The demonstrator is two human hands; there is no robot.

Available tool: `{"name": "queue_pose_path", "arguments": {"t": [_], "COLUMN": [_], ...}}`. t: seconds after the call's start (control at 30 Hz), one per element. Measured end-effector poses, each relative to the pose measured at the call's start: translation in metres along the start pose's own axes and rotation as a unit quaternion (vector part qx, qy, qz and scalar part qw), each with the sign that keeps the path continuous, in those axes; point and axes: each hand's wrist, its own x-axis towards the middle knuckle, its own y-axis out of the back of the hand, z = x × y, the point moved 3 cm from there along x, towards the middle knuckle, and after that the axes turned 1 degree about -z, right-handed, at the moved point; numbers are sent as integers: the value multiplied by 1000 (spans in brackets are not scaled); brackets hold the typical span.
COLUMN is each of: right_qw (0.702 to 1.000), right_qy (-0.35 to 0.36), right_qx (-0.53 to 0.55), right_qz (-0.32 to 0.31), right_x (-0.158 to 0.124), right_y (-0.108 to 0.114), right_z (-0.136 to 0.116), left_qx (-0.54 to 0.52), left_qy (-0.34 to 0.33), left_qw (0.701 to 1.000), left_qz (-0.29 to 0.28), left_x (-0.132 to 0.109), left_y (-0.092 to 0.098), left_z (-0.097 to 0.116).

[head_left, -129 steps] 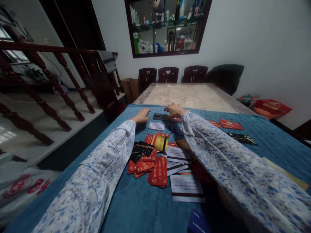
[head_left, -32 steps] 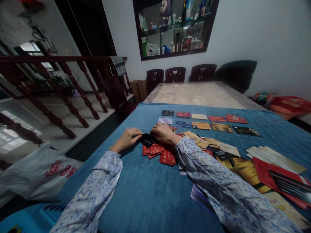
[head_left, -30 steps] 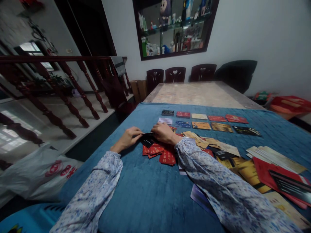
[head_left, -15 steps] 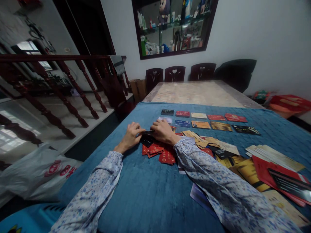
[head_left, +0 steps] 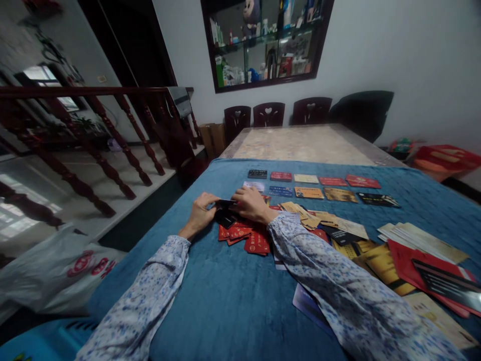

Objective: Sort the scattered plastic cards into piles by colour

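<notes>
Mid-frame, above red cards (head_left: pixel 257 242), the left hand (head_left: pixel 200 214) pinches a black card (head_left: pixel 226 202); the right hand (head_left: pixel 252 203) curls at its end, grip unclear.

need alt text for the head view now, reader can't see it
A left hand pinches black cards over a pile of red cards on a blue cloth, the right hand at their other end. Beyond lie two rows of cards; more loose cards spread to the right.

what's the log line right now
left hand: holding thin black rectangular card | right hand: at its edge | red rectangular cards: overlapping nearby
</notes>
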Motion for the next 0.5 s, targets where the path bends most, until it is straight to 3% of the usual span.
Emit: {"name": "queue_pose_path", "arguments": {"t": [0.13, 0.27, 0.5], "right_qw": [1000, 1000, 1000], "right_qy": [2, -3, -20], "right_qx": [1, 11, 21], "right_qz": [-16, -24, -4], "right_x": [-1, 0, 2], "right_y": [0, -2, -3], "right_z": [-2, -2, 0], "left_qx": [-44, -59, -56], "left_qy": [24, 48, 60], "left_qw": [999, 997, 997], "left_qz": [16, -2, -10], "left_x": [-2, -4, -4], "left_y": [-5, -9, -7], "left_z": [-4, -4, -6]}}
